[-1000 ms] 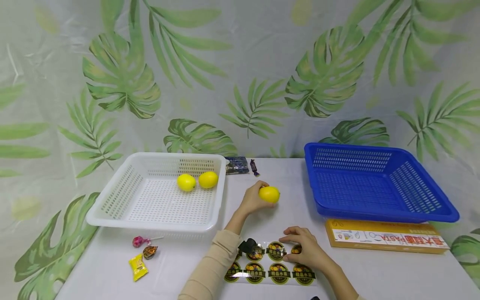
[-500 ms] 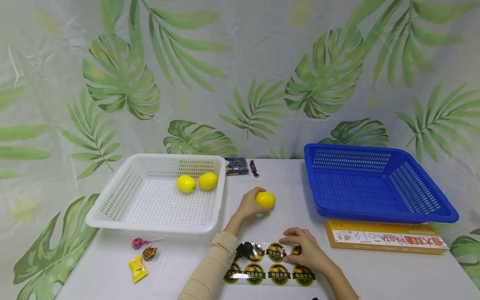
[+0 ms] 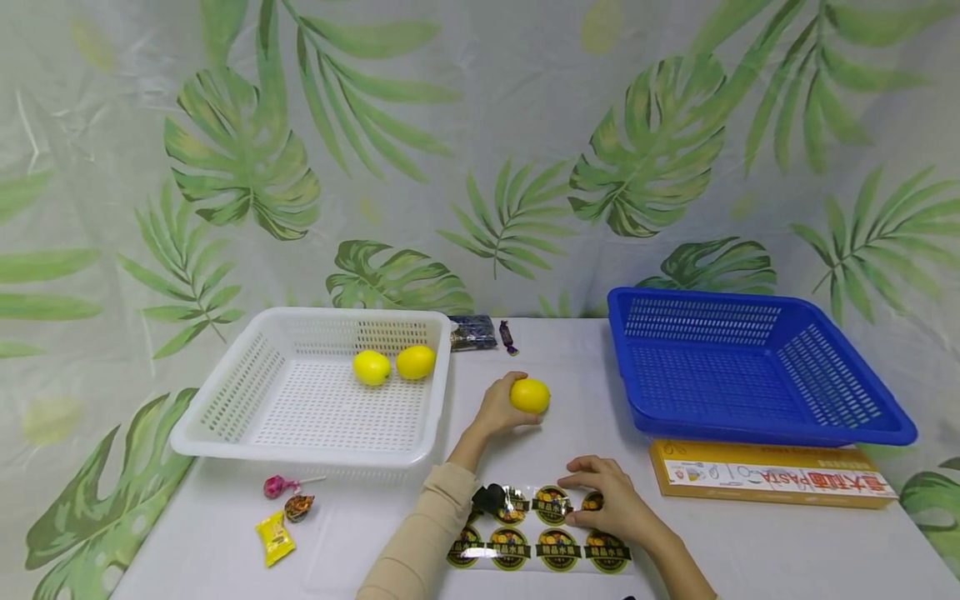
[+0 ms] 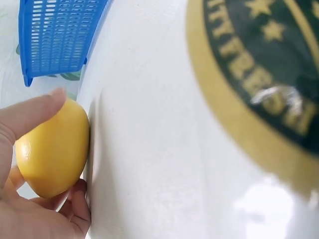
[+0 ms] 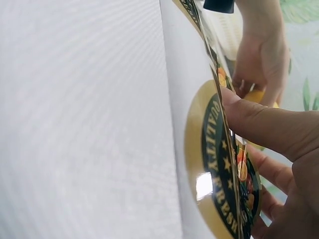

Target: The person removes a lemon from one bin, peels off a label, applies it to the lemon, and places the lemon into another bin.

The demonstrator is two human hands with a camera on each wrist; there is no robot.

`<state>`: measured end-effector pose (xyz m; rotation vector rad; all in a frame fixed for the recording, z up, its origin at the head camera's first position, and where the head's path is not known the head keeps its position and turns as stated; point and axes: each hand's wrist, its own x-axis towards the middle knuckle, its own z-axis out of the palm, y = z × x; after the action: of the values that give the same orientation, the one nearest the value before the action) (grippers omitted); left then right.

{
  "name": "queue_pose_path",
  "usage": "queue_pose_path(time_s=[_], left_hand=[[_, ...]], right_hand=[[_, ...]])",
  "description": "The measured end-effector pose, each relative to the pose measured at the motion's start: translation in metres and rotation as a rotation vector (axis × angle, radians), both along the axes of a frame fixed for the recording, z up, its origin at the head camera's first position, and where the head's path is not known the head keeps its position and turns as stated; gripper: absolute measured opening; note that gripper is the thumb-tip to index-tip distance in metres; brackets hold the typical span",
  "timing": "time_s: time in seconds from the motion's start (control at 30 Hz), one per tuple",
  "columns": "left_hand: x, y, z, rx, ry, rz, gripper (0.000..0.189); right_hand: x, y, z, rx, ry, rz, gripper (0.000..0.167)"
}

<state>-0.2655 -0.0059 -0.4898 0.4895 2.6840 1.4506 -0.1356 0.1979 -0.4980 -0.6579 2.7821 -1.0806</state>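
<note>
Head view, left hand (image 3: 499, 408): fingers clamped around lemon (image 3: 530, 397).
Right hand (image 3: 609, 495): fingers apart, thumb on sticker sheet (image 3: 535, 528).

We see the left hand (image 4: 25, 216) holding a yellow lemon (image 4: 55, 149), thumb on one side and fingers curled at the other, beside the white table (image 4: 144, 139); whether fruit and table touch, we cannot tell. At the top left we find part of a slotted blue basket (image 4: 62, 40). On the right we make out a cropped round sticker (image 4: 234, 84), dark with a gold rim, stars and letters reading FRESH.
</note>
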Motion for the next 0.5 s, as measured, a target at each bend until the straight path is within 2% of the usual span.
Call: queue_pose_path(time_s=[0.17, 0.33, 0.5], left_hand=[[-0.0004, -0.0001, -0.0009, -0.007, 0.011, 0.022, 0.068], [0.0031, -0.0027, 0.0038, -0.014, -0.012, -0.022, 0.063], [0.0027, -0.0034, 0.0049, -0.033, -0.024, -0.054, 0.072]], right_hand=[[0.0, 0.0003, 0.0001, -0.001, 0.019, 0.006, 0.042], [0.0004, -0.0002, -0.0015, 0.001, 0.011, -0.001, 0.041], [0.0002, -0.0003, -0.0024, 0.003, 0.007, -0.003, 0.041]])
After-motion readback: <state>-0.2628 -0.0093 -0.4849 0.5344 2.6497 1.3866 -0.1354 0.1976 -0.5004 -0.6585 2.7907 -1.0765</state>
